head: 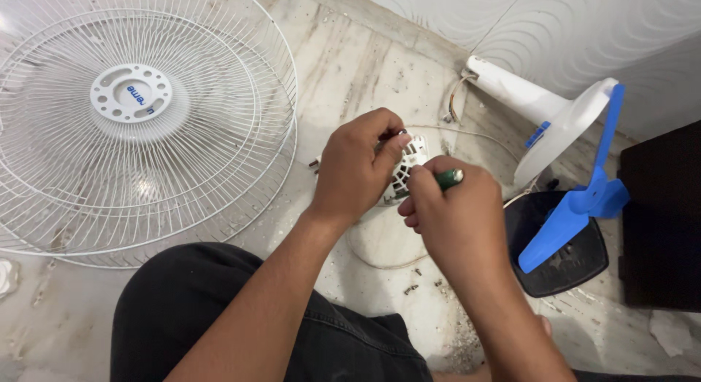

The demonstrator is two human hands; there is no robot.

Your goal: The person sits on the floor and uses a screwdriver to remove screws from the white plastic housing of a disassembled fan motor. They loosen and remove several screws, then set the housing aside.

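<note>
Far left on the floor (365, 68), two white wire fan guards (139, 126) lie stacked, the upper one carrying a round white hub with holes at its centre. Below them, near the bottom edge, the person's knee in black trousers (219, 316) fills the foreground.

Moving right to the middle: the left hand (358, 167) comes up from the near side and closes over a white fan motor housing (407, 170), fingers curled over its top and thumb pressed on its slotted plastic cover, so this grip is firmly wrapped around the housing. The housing sits just above the floor, between the two hands, mostly hidden by them.

Right beside it, touching close, the right hand (449, 221) is clenched tight around a screwdriver (449, 179) with a green handle; only the end of the handle pokes out of the fist, and the tip is hidden against the housing. A thin white cord (467, 132) runs out from behind the hands toward the far right.

Further right, a white fan stand (533, 105) lies tilted against the patterned wall, with a blue fan blade (584, 199) resting over a black base (577, 269). At the far right edge sits a dark piece of furniture (661, 221).
</note>
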